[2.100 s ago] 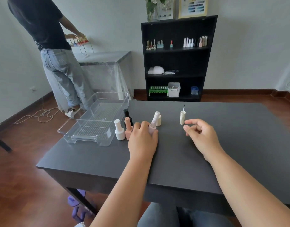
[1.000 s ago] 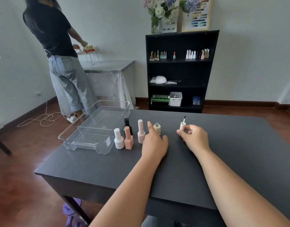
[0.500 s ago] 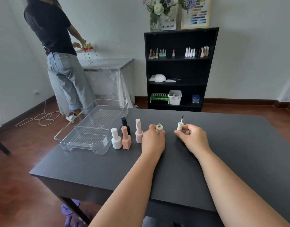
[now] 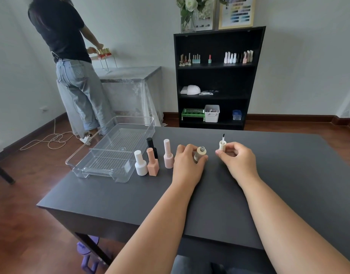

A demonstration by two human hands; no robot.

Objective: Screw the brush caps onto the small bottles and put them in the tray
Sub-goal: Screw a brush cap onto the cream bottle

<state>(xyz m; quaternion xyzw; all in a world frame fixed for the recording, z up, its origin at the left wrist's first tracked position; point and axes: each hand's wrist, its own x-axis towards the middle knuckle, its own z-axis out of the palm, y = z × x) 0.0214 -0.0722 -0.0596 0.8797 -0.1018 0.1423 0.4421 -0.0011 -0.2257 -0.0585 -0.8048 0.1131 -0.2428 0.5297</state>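
A dark table fills the lower frame, with a clear tray at centre left and four capped bottles just right of it. At centre, the left hand curls its fingers around an open beige bottle, tilted. Just right of it, the right hand pinches the brush cap, bristles up.

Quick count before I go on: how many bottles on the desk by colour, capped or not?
White, capped: 1
Peach, capped: 1
Black, capped: 1
Pale pink, capped: 1
Cream, uncapped, in left hand: 1
Total: 5 bottles; none in the tray.
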